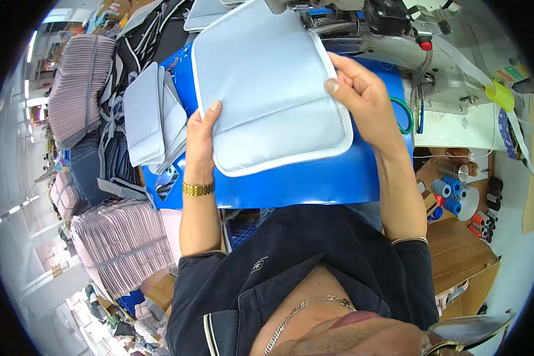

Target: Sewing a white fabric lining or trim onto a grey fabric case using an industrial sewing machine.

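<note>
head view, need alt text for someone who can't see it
A person's left hand and right hand hold a pale, white-edged panel by its sides over a blue work surface, near a sewing machine. Similar pale pieces lie piled at left.

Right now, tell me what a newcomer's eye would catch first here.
Likely the pale, white-edged panel at upper centre, held between the left hand and the right hand. Beneath it spreads a bright blue surface; strapped pinkish stacks sit at the left.
</note>
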Available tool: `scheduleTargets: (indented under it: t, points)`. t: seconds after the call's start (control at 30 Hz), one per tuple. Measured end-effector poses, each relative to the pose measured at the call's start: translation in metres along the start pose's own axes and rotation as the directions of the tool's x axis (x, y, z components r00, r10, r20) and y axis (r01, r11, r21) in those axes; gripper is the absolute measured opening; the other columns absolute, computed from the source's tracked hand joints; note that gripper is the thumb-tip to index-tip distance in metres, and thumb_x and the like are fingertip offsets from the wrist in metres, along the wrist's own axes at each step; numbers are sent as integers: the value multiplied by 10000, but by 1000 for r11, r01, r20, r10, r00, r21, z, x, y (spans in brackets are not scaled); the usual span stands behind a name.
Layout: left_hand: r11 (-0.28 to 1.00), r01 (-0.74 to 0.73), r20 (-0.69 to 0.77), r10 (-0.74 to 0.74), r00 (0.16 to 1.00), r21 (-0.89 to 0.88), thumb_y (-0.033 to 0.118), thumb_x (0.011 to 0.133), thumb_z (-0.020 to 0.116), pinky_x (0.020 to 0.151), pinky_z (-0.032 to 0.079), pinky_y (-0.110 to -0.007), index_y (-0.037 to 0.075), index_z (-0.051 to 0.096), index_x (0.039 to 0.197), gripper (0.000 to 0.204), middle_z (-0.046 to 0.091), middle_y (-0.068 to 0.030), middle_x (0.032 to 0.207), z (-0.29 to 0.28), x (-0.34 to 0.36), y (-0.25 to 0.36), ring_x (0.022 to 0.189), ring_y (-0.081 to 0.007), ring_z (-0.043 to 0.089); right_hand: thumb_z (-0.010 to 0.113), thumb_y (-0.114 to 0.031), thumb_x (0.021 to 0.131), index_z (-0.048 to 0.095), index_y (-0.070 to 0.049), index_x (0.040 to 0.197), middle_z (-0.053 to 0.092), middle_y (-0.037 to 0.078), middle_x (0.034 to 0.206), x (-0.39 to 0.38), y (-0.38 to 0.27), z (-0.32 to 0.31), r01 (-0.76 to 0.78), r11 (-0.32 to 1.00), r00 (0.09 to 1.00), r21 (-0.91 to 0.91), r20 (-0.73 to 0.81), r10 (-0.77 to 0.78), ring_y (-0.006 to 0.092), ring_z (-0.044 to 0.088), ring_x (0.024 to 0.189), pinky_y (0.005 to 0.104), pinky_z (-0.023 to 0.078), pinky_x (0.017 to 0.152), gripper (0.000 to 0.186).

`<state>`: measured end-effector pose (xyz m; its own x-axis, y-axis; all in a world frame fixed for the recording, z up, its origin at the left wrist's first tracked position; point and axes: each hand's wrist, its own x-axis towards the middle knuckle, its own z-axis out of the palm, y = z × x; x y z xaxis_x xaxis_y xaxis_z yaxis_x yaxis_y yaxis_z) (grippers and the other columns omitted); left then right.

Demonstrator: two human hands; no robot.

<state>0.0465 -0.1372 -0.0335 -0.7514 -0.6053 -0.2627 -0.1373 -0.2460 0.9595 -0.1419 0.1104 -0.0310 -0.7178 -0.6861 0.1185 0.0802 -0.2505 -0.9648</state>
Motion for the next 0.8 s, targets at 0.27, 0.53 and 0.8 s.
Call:
scheduleTargets:
  t: [0.27, 0.53, 0.8]
  points:
    - [988, -27, -15, 29, 999, 150, 279, 994, 716, 830, 581, -290, -28, 674, 1233, 392, 747, -114, 1110, -2, 43, 46, 926, -154, 720, 658, -144, 1021, 606, -5, 1412, 588, -50, 767, 17, 0, -1, -51, 999, 999, -13, -4, 51, 23, 532, 658, 209, 418, 551, 418]
    - [988, -38, 102, 23, 995, 147, 304, 985, 726, 807, 574, -289, -63, 663, 1278, 474, 745, -133, 1116, -10, 101, 48, 918, -169, 721, 714, -145, 980, 692, -82, 1348, 571, -74, 812, -58, -119, -95, 3, 760, 978, -650, -157, -138, 28, 534, 747, 209, 422, 647, 374]
    - [723, -465, 49, 516, 855, 511, 236, 950, 749, 1005, 510, -382, 51, 689, 1316, 415, 699, -141, 1304, 5, 60, -24, 1233, -283, 631, 675, -296, 1032, 598, 2, 1445, 674, 117, 1347, -59, -267, -327, -122, 306, 613, -944, -314, -725, 168, 646, 1165, 319, 503, 1008, 515]
